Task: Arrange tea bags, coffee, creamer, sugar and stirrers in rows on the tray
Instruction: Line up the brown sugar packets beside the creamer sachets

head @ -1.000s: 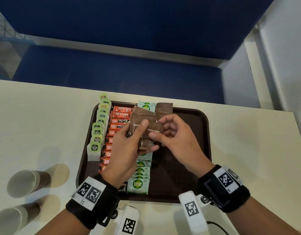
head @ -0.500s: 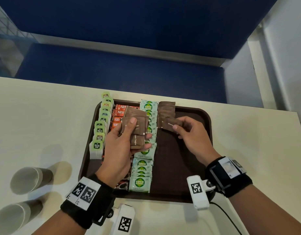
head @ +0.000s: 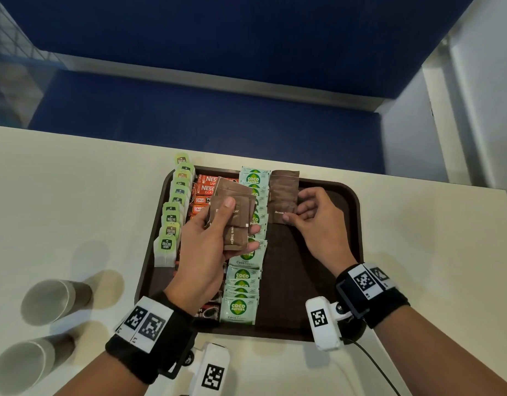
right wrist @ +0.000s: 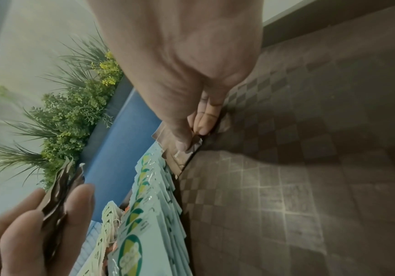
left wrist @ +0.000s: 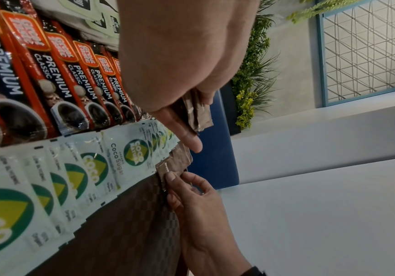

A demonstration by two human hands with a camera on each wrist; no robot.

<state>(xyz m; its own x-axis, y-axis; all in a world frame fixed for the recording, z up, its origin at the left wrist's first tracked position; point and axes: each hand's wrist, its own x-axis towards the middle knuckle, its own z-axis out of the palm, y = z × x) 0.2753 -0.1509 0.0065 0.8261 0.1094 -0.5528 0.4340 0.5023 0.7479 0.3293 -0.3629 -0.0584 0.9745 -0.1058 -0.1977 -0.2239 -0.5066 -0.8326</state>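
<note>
Four rows of packets run front to back on the brown tray (head: 350, 212). Tea bags (head: 172, 212) line the tray's left edge, red coffee sticks (head: 200, 195) lie beside them, green-and-white Coco Sugar sachets (head: 242, 278) fill the middle, and a short row of brown sugar packets (head: 283, 192) begins at the tray's far edge, just right of the green sachets.

The left hand (head: 202, 252) hovers above the tray's middle rows, thumb on top and fingers curled beneath a fanned stack of brown sugar packets (head: 232, 221), gripping them clear of the tray.

The right hand (head: 318, 224) rests over the tray's right half, its thumb and curled fingers pinching the right edge of the nearest brown packet (head: 281, 214) of the short row. That packet lies flat on the tray, overlapping the one behind it, to the left of the pinching fingertips (right wrist: 201, 128).

Two paper cups (head: 51, 300) lie on the table (head: 75, 181) left of the tray.
</note>
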